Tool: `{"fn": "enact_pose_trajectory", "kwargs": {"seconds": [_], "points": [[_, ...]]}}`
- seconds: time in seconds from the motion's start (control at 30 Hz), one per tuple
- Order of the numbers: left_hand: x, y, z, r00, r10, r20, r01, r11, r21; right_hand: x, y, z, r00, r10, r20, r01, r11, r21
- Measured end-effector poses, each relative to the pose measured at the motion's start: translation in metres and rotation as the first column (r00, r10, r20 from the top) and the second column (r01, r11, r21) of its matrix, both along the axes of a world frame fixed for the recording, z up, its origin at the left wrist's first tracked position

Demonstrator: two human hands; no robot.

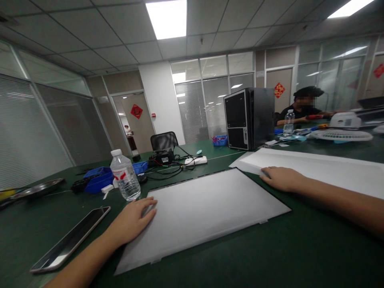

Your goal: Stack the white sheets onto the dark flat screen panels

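A flat white panel (204,210) with a thin dark edge lies on the green table (300,252) in front of me. My left hand (133,218) rests flat on the panel's near left corner, fingers stretched out. My right hand (280,178) lies palm down at the panel's far right edge, fingers loosely curled over the corner of a second white sheet (315,166) that stretches off to the right.
A water bottle (125,175) stands just beyond my left hand, a phone (70,239) lies face up at the left. Blue trays (99,178), cables and a power strip (195,161) sit further back. A black computer tower (247,118) stands mid-table; a person (303,110) sits behind it.
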State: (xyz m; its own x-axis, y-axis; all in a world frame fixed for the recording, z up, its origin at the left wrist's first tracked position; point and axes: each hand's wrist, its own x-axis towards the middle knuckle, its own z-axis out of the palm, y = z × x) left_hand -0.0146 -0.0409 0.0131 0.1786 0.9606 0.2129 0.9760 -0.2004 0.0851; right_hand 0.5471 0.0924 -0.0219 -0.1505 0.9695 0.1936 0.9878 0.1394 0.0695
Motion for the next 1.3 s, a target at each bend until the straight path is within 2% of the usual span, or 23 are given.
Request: {"fn": "enact_pose_trajectory", "kwargs": {"seconds": [0.4, 1.3], "points": [[-0.0014, -0.0014, 0.0006, 1.0, 0.005, 0.004, -0.005, 1.0, -0.009, 0.0, -0.0036, 0.0026, 0.997, 0.032, 0.064, -0.032, 0.999, 0.008], [-0.0021, -0.0001, -0.0018, 0.999, 0.0, 0.044, 0.001, 1.0, -0.012, 0.0011, -0.0041, 0.0034, 0.993, 0.072, 0.089, -0.074, 0.997, 0.021]]}}
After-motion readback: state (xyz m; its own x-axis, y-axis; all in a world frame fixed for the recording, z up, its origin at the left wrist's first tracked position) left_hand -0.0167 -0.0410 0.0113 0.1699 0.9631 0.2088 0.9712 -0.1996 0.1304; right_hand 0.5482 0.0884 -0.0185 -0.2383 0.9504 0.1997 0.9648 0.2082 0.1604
